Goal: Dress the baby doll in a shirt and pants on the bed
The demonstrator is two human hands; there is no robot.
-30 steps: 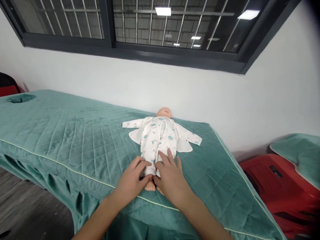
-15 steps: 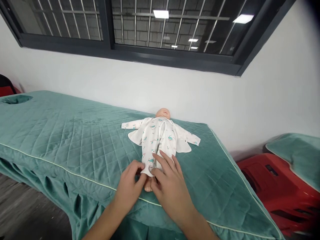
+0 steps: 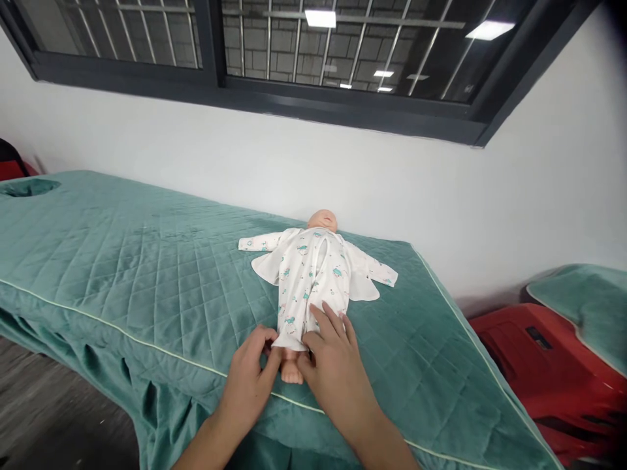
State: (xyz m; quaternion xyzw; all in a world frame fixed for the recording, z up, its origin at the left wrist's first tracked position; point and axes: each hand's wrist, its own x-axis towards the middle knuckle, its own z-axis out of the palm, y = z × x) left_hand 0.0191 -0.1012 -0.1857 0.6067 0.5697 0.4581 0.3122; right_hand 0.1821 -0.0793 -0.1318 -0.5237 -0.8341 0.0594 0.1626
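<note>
A baby doll [image 3: 322,220] lies on its back on the green bed, head toward the wall. It wears a white printed jacket with its sleeves spread out, and white printed trousers [image 3: 300,287] cover its legs. My left hand [image 3: 249,372] pinches the left edge of the near trouser cuff between thumb and fingers. At the cuff's right edge my right hand [image 3: 337,365] pinches with thumb and index finger, its other fingers stretched over the other trouser leg. One bare doll foot [image 3: 292,372] pokes out between my hands; the other is hidden.
The quilted green bed cover [image 3: 161,261] has pale piping along its edges and a round hole [image 3: 30,188] at the far left. A white wall and a dark-framed window [image 3: 343,104] stand behind. Right of the bed is a red plastic chair [image 3: 553,365] with green cloth [image 3: 582,300].
The cuff has been drawn slightly toward me and spread wider. More of the doll's foot shows below it. My hands have shifted a little nearer, and the camera view has moved slightly.
</note>
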